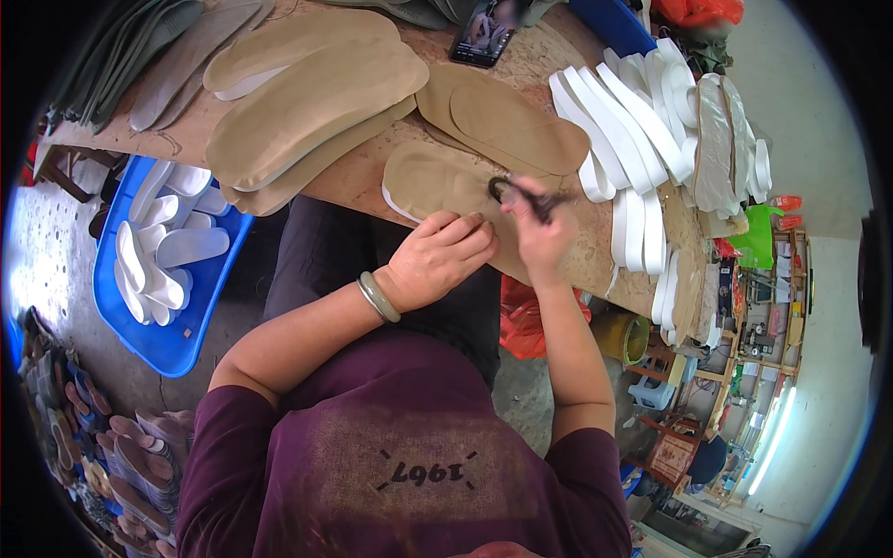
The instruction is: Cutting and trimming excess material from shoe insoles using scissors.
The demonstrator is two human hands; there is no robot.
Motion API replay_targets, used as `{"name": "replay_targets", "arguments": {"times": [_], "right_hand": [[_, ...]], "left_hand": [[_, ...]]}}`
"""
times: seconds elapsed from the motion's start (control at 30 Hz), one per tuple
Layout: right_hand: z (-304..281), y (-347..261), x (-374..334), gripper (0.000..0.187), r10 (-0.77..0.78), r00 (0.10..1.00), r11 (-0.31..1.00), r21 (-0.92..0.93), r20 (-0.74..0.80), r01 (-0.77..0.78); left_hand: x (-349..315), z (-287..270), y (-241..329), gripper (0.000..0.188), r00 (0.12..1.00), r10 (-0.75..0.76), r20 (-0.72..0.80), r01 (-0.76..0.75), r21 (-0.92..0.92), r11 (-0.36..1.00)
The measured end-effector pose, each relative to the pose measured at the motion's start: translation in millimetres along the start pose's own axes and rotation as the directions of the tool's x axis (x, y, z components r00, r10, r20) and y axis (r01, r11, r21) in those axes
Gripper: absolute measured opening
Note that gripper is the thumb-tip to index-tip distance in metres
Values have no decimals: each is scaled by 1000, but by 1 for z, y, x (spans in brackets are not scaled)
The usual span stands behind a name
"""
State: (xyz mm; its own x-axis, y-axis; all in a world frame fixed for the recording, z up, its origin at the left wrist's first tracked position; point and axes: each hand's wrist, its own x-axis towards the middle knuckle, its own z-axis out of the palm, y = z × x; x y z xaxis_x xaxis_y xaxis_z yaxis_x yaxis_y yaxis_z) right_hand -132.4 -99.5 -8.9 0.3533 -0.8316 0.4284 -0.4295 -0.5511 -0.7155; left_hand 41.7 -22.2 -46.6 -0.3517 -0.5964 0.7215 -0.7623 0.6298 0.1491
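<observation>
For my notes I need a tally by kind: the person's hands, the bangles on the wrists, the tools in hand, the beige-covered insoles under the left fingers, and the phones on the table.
Hands: 2 (left hand, right hand)
Bangle: 1
Dark tool, blurred: 1
Beige-covered insole: 1
Phone: 1
Total: 6

A tube lamp [773, 441] glows lower right, edges bow into black, the right hand [542, 232] is blurred.
</observation>
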Motion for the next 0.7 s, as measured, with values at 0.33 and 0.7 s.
{"name": "replay_targets", "arguments": {"times": [0.33,0.7], "right_hand": [[-3,-26,14,27,-116,957,993,49,267,106],[-2,-10,21,24,193,980,795,579,39,-179]], "left_hand": [[-2,-1,-1,32,999,-9,32,11,-41,999],[1,-2,-1,30,1000,-4,-15,4,-26,1000]]}}
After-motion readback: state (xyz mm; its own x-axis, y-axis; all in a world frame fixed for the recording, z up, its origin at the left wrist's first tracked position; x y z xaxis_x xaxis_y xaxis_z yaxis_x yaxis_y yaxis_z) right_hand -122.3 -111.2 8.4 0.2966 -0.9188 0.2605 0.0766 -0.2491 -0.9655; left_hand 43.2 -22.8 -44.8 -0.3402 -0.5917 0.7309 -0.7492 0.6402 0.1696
